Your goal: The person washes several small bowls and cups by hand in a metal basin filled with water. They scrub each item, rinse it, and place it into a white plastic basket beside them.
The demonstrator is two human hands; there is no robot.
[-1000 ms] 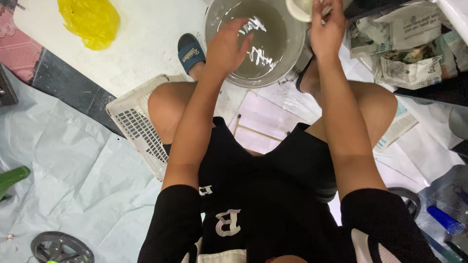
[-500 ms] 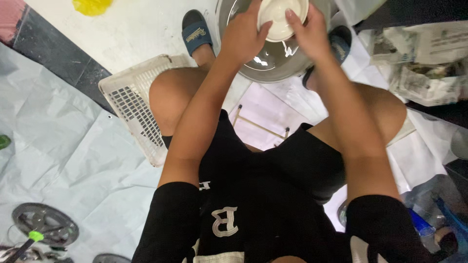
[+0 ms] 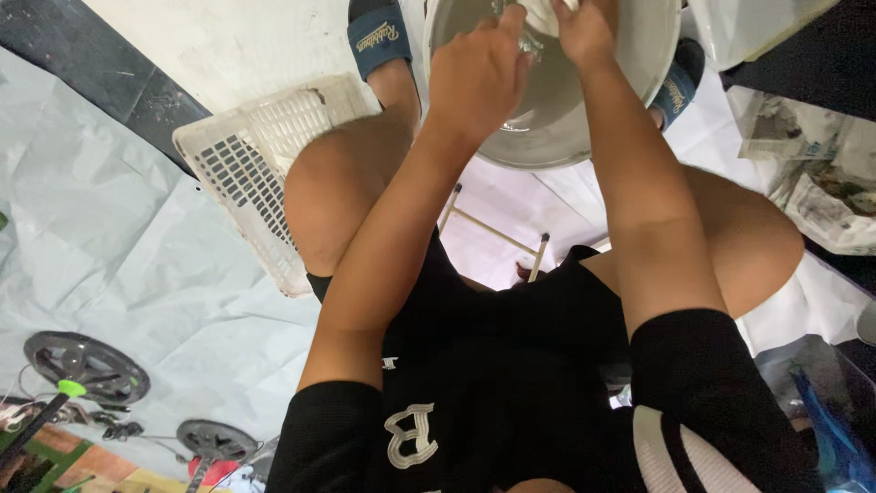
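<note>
over grey basin (image 3: 584,137), both hands' fingers grasping white object (image 3: 547,14); plastic basket (image 3: 265,155) beside left knee

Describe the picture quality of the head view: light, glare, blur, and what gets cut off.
Head view: even, soft light and faint shadows; glare on the wet basin; left hand and right hand slightly motion-blurred, the top edge cropping whatever they hold; wide-lens stretch at the edges.

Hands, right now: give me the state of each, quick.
Left hand: fingers curled over the metal basin, grip unclear.
Right hand: closed on a white object at the frame's top edge.
</note>
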